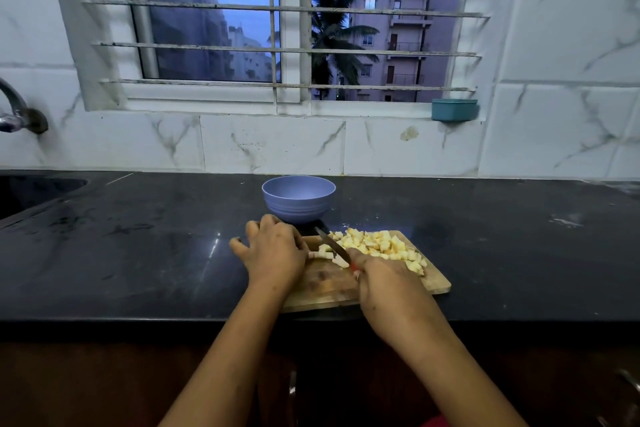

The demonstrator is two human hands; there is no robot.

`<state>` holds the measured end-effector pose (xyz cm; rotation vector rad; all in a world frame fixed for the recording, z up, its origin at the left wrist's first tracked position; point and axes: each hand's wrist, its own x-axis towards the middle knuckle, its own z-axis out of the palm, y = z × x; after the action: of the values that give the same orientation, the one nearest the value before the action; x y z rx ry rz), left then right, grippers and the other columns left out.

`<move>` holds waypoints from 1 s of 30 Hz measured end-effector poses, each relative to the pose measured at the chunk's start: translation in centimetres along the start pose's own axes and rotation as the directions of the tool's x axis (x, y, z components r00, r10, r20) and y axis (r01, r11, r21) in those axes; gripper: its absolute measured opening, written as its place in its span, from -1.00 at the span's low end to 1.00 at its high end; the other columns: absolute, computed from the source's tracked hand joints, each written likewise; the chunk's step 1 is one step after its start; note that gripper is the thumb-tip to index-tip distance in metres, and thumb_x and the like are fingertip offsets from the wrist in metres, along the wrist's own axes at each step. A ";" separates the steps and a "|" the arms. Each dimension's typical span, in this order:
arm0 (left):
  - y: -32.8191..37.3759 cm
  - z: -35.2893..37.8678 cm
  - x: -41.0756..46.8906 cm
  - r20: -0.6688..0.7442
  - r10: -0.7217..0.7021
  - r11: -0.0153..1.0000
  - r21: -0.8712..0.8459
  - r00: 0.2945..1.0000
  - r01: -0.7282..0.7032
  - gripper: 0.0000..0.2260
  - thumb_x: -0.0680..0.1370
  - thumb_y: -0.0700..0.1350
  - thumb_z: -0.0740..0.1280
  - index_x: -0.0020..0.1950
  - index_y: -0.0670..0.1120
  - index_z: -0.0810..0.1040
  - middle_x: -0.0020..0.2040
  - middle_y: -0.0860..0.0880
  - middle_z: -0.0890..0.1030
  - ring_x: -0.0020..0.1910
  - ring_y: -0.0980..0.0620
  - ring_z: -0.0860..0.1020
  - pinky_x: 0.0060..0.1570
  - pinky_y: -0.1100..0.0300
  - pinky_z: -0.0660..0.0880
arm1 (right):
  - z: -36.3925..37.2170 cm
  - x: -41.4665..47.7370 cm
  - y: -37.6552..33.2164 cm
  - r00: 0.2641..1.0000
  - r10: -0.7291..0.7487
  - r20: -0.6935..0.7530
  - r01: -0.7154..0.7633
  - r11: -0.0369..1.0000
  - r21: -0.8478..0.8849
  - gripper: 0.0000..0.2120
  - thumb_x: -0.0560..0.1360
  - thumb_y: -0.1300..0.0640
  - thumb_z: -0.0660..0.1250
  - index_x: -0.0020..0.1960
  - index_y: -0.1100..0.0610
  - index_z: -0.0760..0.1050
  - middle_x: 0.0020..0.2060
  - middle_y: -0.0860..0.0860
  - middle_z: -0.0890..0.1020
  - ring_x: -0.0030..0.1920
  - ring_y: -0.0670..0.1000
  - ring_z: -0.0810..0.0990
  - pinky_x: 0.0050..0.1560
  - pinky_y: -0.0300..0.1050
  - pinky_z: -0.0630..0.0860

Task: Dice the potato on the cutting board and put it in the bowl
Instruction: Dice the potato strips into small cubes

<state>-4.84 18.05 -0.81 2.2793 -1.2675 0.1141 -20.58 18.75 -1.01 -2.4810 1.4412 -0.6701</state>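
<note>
Wooden cutting board (429, 284) flat on the black counter (138, 253), close to its front edge. Heaped over the board's far right part, pale diced potato (377, 244) (some cubes with a trace of pinkish skin). Left hand (273, 250) knuckles-up on the board's left end, fingers curled, holding down an uncut potato piece (322, 255) that pokes out from under it. Right hand (384, 282) wrapped tight round the red handle of a knife (330, 243), blade angled away and leftward, edge down beside that piece. Just beyond the board, a lavender bowl (298, 204), upright. Far left, a sink (31, 191) and a metal tap (14, 114); on the window sill, a small teal tub (454, 110).
</note>
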 end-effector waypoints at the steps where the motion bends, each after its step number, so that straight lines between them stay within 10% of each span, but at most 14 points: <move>1: -0.2 0.1 0.2 0.002 0.017 1.000 -0.013 1.000 -0.017 -0.90 0.48 0.09 0.39 -0.07 0.12 0.64 0.22 0.08 0.40 0.29 -0.02 0.25 0.28 -0.12 0.16 | 0.0 -0.2 0.0 1.000 -0.012 0.004 0.012 0.999 0.038 -0.54 0.64 0.16 0.06 0.50 -0.13 0.20 0.03 0.02 0.59 -0.07 0.02 0.56 -0.14 -0.11 0.48; 9: -2.4 0.5 0.2 -0.002 0.014 1.000 0.003 1.000 -0.014 -0.79 0.58 0.04 0.24 0.18 0.15 0.55 0.24 0.07 0.47 0.29 -0.01 0.34 0.17 0.02 0.21 | 0.3 0.0 -0.1 0.994 -0.039 0.099 0.039 0.999 0.007 -0.58 0.64 0.12 0.07 0.47 -0.14 0.25 0.12 0.04 0.58 0.00 0.04 0.57 -0.01 -0.06 0.55; 18: -2.7 1.0 -0.4 -0.064 0.125 0.965 -0.226 0.990 -0.136 -0.85 0.50 -0.07 0.34 0.00 0.18 0.52 -0.10 0.21 0.60 0.08 0.21 0.45 0.03 0.16 0.07 | 0.7 0.8 0.1 0.997 -0.048 0.052 0.044 0.996 0.080 -0.58 0.65 0.09 0.06 0.48 -0.16 0.24 -0.01 -0.03 0.58 -0.21 -0.07 0.51 -0.23 -0.17 0.45; 30: -2.7 1.2 -1.0 -0.136 0.106 0.944 -0.297 0.985 -0.143 -0.82 0.48 -0.08 0.38 -0.06 0.12 0.40 -0.17 0.17 0.63 0.06 0.18 0.49 0.01 0.17 0.07 | 1.0 0.5 -1.4 0.989 -0.075 0.127 0.109 0.950 -0.294 -0.40 0.61 0.26 0.11 0.56 -0.08 0.00 0.10 0.04 0.54 0.04 0.05 0.56 -0.16 -0.10 0.36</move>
<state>-3.37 19.38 -3.24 1.9020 -1.2704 0.0894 -18.86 18.97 -1.20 -2.7782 1.4881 -0.3348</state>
